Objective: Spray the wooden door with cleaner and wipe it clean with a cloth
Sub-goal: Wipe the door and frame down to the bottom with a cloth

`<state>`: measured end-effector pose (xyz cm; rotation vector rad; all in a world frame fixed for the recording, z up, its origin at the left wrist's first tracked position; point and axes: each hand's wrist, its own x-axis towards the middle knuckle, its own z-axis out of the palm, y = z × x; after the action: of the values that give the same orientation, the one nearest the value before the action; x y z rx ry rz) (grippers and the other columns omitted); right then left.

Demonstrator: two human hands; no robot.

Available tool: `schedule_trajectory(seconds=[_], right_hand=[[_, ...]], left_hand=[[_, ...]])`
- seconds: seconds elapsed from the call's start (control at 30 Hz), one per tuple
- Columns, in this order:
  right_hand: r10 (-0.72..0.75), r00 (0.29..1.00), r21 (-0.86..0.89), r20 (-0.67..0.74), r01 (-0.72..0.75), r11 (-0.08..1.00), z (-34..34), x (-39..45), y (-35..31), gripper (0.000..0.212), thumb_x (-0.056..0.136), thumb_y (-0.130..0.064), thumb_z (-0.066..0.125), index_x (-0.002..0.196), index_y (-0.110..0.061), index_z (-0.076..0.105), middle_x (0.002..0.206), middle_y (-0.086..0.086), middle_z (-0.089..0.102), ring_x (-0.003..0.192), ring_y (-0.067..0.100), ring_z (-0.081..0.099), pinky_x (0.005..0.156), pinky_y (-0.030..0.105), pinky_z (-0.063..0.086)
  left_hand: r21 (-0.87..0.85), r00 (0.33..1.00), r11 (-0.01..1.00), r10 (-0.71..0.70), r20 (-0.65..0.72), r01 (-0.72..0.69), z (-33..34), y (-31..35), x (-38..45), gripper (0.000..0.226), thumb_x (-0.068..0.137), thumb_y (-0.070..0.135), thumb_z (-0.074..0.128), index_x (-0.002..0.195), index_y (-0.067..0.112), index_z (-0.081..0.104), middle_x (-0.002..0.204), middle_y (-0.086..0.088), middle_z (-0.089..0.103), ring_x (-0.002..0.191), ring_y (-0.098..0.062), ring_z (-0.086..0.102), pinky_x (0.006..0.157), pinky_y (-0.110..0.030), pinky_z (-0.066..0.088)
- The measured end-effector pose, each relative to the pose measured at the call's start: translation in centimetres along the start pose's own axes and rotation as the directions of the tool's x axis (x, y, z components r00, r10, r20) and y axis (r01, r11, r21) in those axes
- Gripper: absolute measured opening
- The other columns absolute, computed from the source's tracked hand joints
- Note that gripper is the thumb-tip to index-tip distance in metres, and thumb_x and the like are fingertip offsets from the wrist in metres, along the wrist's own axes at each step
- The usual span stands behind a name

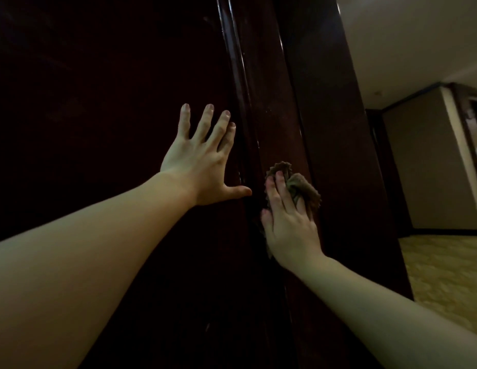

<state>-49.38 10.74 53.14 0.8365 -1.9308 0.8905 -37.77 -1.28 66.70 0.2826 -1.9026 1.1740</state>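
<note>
Dark, glossy wood fills nearly everything ahead of me: the wooden door [99, 102] takes the whole left side, and its edge and moulding [258, 102] run top to bottom through the middle, catching a thin streak of light. Off to the right a dim hallway opens, with a pale wall [418, 161] and patterned carpet [445, 275].

Next down in size are my two bare forearms, reaching up from the bottom corners.

My left hand [197, 166] lies flat against the door panel, fingers straight and spread, thumb out toward the moulding, holding nothing; I judge it is steadying the door.

My right hand [288, 225] presses a small brown cloth [302, 187] against the door's edge strip, fingers laid over it and slightly curled so the cloth bunches out above and to the right of them. Its scalloped hem shows clearly.

No spray bottle is in view, so I take the spraying as done and the wiping as the step in hand. The next move calls for sliding the cloth along the strip with even pressure while the left hand keeps the door from swinging.
</note>
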Motion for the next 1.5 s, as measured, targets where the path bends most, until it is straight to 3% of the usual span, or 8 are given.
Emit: schedule_trajectory(seconds=[0.2, 0.5, 0.8, 0.97, 1.1, 1.33, 1.4, 1.5], right_hand=[[0.003, 0.999, 0.027, -0.041, -0.002, 1.0, 0.4, 0.0, 0.1, 0.058, 0.103, -0.041, 0.025, 0.154, -0.036, -0.002, 0.16, -0.017, -0.016, 0.149, 0.028, -0.011, 0.119, 0.051, 0.003], [-0.003, 0.992, 0.077, -0.126, 0.012, 0.997, 1.3, 0.0, 0.9, 0.065, 0.088, -0.057, 0.004, 0.15, -0.041, -0.004, 0.156, -0.023, -0.016, 0.147, 0.023, -0.008, 0.117, 0.047, 0.004], [-0.234, 0.951, 0.03, -0.201, 0.244, 0.969, 1.1, 2.4, 1.9, 0.06, 0.097, -0.039, 0.026, 0.153, -0.018, 0.024, 0.162, -0.003, 0.013, 0.146, 0.024, 0.006, 0.115, 0.044, 0.006], [-0.308, 0.925, -0.04, -0.223, 0.308, 0.951, -1.7, 8.3, 0.0, 0.062, 0.096, -0.037, 0.027, 0.154, -0.016, 0.025, 0.162, 0.002, 0.018, 0.147, 0.035, 0.017, 0.115, 0.044, 0.006], [-0.399, 0.899, -0.104, -0.179, 0.386, 0.916, -4.6, 13.6, -1.3, 0.057, 0.1, -0.033, 0.031, 0.155, -0.023, 0.019, 0.163, 0.0, 0.011, 0.147, 0.034, 0.016, 0.119, 0.047, 0.007], [-0.618, 0.765, -0.082, -0.18, 0.614, 0.785, -2.6, 10.4, 1.3, 0.054, 0.091, -0.032, 0.037, 0.142, -0.018, 0.05, 0.15, 0.0, 0.044, 0.139, 0.03, 0.034, 0.113, 0.051, 0.025], [-0.628, 0.759, -0.079, -0.172, 0.625, 0.777, -3.3, 11.6, 1.1, 0.054, 0.092, -0.034, 0.037, 0.142, -0.02, 0.049, 0.151, -0.002, 0.043, 0.139, 0.03, 0.034, 0.114, 0.05, 0.024], [-0.59, 0.797, -0.06, -0.133, 0.587, 0.807, -5.3, 15.2, -0.7, 0.055, 0.097, -0.035, 0.038, 0.151, -0.027, 0.033, 0.16, -0.008, 0.022, 0.143, 0.032, 0.023, 0.116, 0.055, 0.017]], left_hand=[[0.013, 1.0, 1.0, 0.014, -0.005, -0.014, 0.1, 0.1, 0.1, 0.123, 0.065, 0.094, 0.001, 0.151, 0.007, -0.01, 0.16, -0.014, -0.017, 0.145, -0.038, -0.02, 0.112, -0.065, -0.007], [0.032, 0.999, 0.999, 0.027, -0.021, -0.026, -0.1, 0.4, 0.5, 0.122, 0.066, 0.093, 0.001, 0.151, 0.006, -0.006, 0.159, -0.016, -0.014, 0.145, -0.041, -0.017, 0.112, -0.065, -0.007], [-0.008, 0.998, 1.0, -0.026, -0.06, 0.026, -0.1, 0.5, 0.3, 0.113, 0.074, 0.087, 0.011, 0.152, 0.006, 0.003, 0.161, -0.012, -0.003, 0.147, -0.035, -0.009, 0.116, -0.06, -0.003], [-0.074, 0.99, 0.993, -0.096, -0.1, 0.088, -0.5, 0.2, 0.6, 0.098, 0.08, 0.076, 0.021, 0.149, 0.006, 0.022, 0.157, -0.013, 0.015, 0.148, -0.032, 0.005, 0.119, -0.054, 0.004], [-0.075, 0.988, 0.993, -0.095, -0.124, 0.086, -0.4, 0.2, 0.9, 0.083, 0.082, 0.069, 0.028, 0.137, 0.007, 0.041, 0.152, -0.019, 0.028, 0.145, -0.037, 0.018, 0.117, -0.058, 0.014], [0.021, 0.987, 0.995, -0.095, -0.131, 0.098, -0.1, 0.4, 1.0, 0.08, 0.085, 0.066, 0.032, 0.133, 0.004, 0.045, 0.147, -0.02, 0.037, 0.141, -0.038, 0.025, 0.115, -0.058, 0.019], [0.031, 0.988, 0.995, -0.089, -0.13, 0.094, -0.1, 0.5, 1.0, 0.079, 0.085, 0.065, 0.033, 0.133, 0.003, 0.045, 0.146, -0.02, 0.038, 0.141, -0.038, 0.026, 0.114, -0.059, 0.02], [0.047, 0.987, 0.995, -0.081, -0.139, 0.088, -0.1, 0.5, 0.9, 0.078, 0.086, 0.064, 0.035, 0.133, 0.002, 0.046, 0.146, -0.022, 0.039, 0.14, -0.04, 0.029, 0.112, -0.061, 0.023]])
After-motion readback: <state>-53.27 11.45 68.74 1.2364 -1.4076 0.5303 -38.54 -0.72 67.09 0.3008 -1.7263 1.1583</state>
